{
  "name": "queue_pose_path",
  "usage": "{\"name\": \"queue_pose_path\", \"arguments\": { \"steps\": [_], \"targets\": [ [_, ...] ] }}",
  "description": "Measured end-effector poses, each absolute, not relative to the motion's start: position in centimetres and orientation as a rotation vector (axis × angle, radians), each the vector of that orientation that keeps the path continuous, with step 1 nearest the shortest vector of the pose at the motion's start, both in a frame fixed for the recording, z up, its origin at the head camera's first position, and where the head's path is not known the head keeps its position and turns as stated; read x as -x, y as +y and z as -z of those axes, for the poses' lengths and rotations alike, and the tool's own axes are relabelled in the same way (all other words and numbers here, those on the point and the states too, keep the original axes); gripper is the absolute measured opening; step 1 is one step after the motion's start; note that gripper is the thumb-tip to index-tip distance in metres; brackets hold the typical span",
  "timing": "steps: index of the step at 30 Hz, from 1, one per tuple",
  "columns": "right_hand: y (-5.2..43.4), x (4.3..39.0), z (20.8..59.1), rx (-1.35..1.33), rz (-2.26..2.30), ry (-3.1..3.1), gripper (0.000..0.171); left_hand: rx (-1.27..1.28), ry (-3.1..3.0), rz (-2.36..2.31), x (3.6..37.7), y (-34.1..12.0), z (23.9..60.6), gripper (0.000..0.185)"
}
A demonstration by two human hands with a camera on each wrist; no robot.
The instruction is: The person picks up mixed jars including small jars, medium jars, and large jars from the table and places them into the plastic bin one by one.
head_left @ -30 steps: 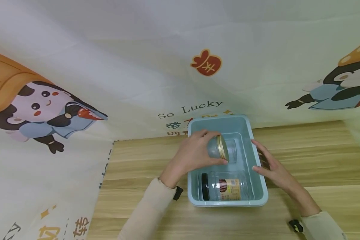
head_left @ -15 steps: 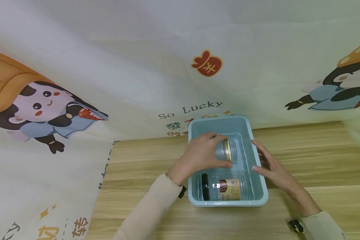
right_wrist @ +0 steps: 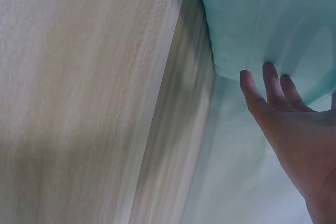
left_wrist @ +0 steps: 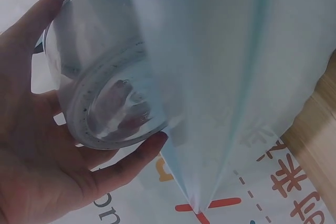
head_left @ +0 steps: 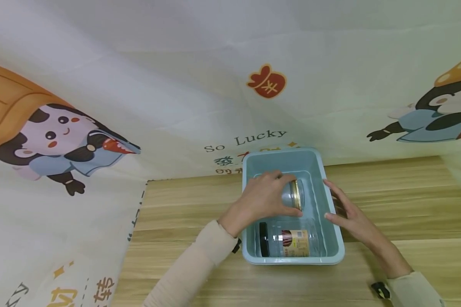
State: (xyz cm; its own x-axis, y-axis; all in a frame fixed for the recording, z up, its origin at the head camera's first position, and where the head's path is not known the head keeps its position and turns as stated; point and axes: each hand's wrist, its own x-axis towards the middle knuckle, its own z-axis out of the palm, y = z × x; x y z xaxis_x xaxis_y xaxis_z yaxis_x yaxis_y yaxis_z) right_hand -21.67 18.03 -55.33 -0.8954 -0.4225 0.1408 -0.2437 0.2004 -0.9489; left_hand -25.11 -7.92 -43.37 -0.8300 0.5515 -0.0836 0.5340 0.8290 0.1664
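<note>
My left hand [head_left: 261, 198] reaches into a light blue plastic tub [head_left: 292, 260] and grips a clear jar [head_left: 288, 194] with a gold lid. The jar lies on its side, lid toward the right. In the left wrist view, my thumb and fingers curl round the clear jar [left_wrist: 105, 77], its base toward the camera. Just past the lid shows the end of another clear container [head_left: 301, 191], mostly hidden. A larger clear jar [head_left: 295, 243] with a black lid and printed label lies at the tub's near end. My right hand [head_left: 351, 217] rests relaxed fingers against the tub's right side [right_wrist: 257, 30].
The tub stands on a wood-grain table [head_left: 392, 204], its far end close to a printed cloth backdrop [head_left: 176, 106]. More printed cloth hangs at the left and right. In the left wrist view the tub's wall [left_wrist: 210, 77] looms blurred in front of the jar.
My left hand has carried the gold-lidded jar to the right and lower in the tub, turning its lid from facing up-right to edge-on. The right hand has stayed in place.
</note>
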Motion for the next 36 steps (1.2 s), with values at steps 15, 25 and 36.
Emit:
{"name": "queue_pose_path", "arguments": {
  "steps": [15,25,36],
  "targets": [
    [18.0,21.8,55.4,0.65,1.776,2.324,0.082,-0.812,2.855,-0.253,24.8,-8.6,43.5,0.095],
    [18.1,21.7,55.2,0.645,1.777,2.335,0.082,-0.807,2.849,-0.25,24.7,-9.0,43.5,0.093],
    [18.2,21.5,54.6,0.679,1.638,2.528,0.081,-0.856,2.865,-0.263,24.4,-10.0,44.1,0.09]
  ]
}}
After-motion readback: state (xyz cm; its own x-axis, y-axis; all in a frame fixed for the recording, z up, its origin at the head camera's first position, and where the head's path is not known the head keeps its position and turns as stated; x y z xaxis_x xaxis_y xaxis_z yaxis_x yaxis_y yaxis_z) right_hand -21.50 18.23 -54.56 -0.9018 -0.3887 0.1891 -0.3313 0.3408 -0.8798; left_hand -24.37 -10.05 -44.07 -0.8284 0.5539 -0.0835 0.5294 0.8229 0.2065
